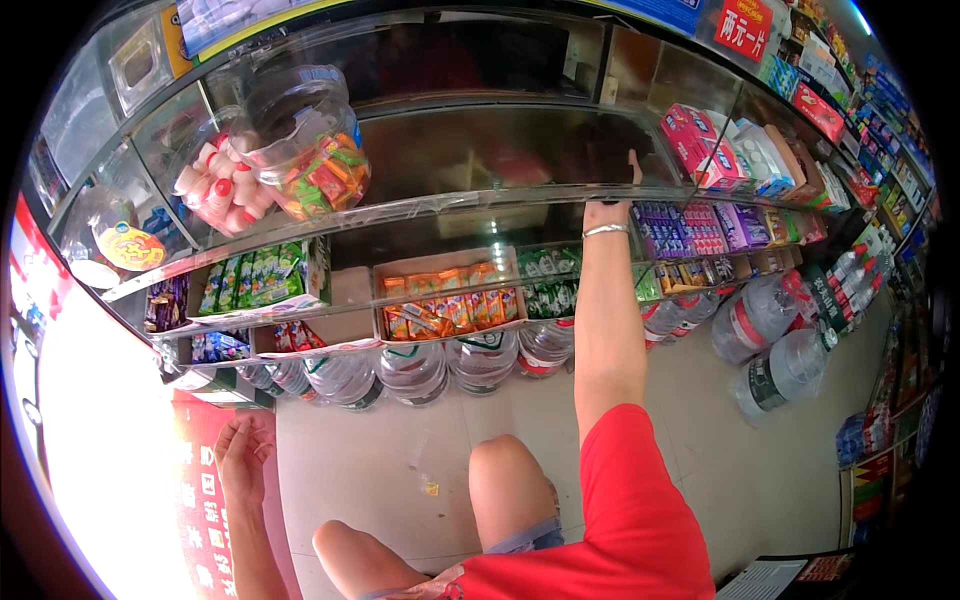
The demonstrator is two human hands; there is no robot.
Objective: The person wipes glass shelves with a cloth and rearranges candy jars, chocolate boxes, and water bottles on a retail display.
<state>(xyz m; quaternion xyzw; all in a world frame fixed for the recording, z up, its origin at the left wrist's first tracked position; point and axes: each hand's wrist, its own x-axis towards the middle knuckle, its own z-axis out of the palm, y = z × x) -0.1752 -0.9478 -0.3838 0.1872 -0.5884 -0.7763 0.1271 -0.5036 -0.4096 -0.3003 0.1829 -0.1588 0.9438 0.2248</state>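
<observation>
My right arm reaches forward into the upper level of a glass display case (480,200), with a bracelet at the wrist. In there my right hand (632,170) is mostly lost in dark shade; one outstretched digit shows, and whether it holds something is hidden. Right of it are a pink box (700,147) and other small packets; to its left, the shelf surface (480,150) is dark and shiny. Low at the left, my left hand (243,455) hangs in the air beside my knee, fingers loosely curled with nothing visible in them.
Clear tubs of wrapped candies (328,175) and white-and-red sweets (222,185) stand on the upper shelf. Boxes of orange packets (450,300) and green packets (258,275) fill the lower one. Large water bottles (412,372) line its base; more bottles (785,370) are at right.
</observation>
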